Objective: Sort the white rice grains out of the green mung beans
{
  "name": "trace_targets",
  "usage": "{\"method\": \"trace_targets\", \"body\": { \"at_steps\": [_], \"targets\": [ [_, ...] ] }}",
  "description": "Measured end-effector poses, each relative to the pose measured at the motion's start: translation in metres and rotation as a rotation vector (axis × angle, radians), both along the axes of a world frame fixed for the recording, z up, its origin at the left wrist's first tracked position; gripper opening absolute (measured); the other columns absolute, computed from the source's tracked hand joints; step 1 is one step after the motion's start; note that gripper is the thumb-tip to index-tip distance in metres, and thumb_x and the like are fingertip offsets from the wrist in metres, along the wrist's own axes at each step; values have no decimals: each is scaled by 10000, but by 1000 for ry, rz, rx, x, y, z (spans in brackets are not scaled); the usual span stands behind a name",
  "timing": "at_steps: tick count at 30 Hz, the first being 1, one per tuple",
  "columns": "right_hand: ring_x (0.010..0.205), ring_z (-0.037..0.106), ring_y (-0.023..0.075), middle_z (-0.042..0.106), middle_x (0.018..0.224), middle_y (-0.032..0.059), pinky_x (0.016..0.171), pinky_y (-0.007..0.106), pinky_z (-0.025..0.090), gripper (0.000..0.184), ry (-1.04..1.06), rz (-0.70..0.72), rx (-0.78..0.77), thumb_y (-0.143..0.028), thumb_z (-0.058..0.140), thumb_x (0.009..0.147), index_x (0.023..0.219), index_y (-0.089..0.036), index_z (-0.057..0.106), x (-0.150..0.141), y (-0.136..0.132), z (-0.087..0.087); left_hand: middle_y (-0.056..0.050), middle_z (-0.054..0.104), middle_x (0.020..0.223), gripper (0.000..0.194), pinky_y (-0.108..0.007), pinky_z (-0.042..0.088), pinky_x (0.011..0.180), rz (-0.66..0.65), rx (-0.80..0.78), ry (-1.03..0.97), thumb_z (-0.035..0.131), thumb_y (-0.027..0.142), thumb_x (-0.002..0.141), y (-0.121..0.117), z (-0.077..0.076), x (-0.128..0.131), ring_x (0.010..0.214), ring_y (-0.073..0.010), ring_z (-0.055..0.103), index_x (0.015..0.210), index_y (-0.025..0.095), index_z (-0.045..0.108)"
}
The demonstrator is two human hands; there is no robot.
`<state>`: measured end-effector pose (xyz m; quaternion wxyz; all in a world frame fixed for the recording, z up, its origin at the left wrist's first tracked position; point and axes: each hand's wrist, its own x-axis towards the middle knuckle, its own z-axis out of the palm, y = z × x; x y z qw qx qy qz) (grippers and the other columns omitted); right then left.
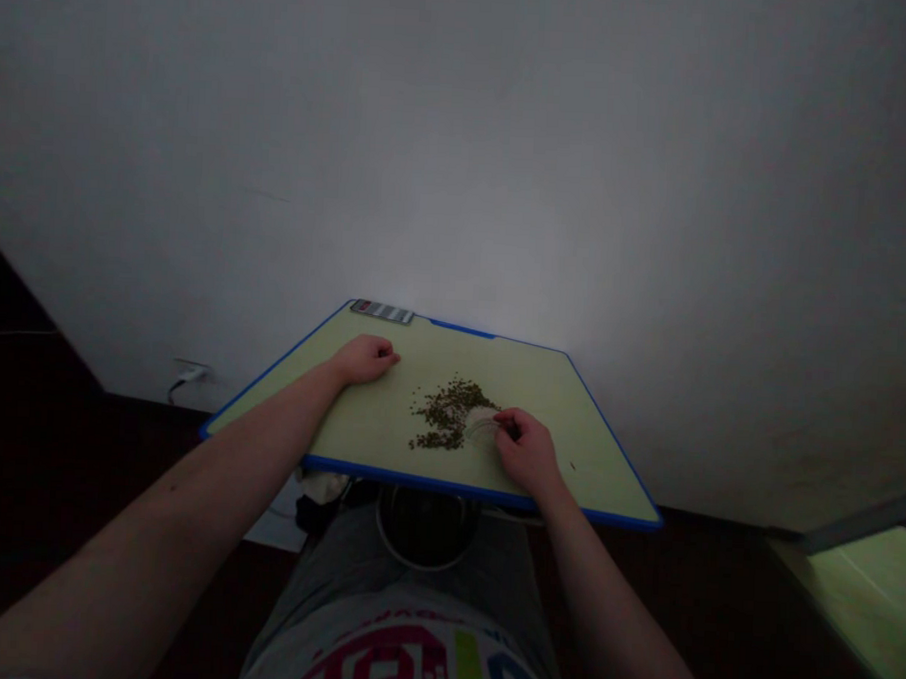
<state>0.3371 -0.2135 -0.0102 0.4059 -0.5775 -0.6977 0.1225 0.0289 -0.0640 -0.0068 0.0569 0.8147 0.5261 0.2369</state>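
A pale yellow-green board (390, 417) with a blue rim lies in front of me. Small dark grains, like seeds or beans, form a loose pile (446, 409) at its middle, with strays to the left. My right hand (527, 451) pinches a clear, half-round plastic protractor (480, 423), whose curved edge meets the right side of the pile. Loosely curled, my left hand (366, 359) rests on the board left of the pile; nothing shows in its fingers.
A phone (381, 311) lies at the board's far left corner. Below the near edge, a round dark pot (426, 527) sits between my legs. A pale wall (467, 180) rises behind the board. At left, a plug with a cable (188, 375) is in the wall.
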Motion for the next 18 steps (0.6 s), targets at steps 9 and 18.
{"method": "trace_targets", "body": {
  "at_steps": [9,18],
  "targets": [
    [575,543,147,593,628,-12,559,257,424,208,17,29,-8,-190,469,656,792,-191,627,2,1,-2,-20,512,566,356,-272,272,539,3,-9,4,437,457,783,-4,4,1,550,-130,430,608,169,555],
    [583,546,146,610,638,-7,579,261,430,221,4,44,-16,-185,471,657,806,-187,634,2,1,-4,-11,507,562,347,-264,270,534,-2,-8,-5,440,454,782,-3,2,1,549,-124,420,600,173,532]
  ]
}}
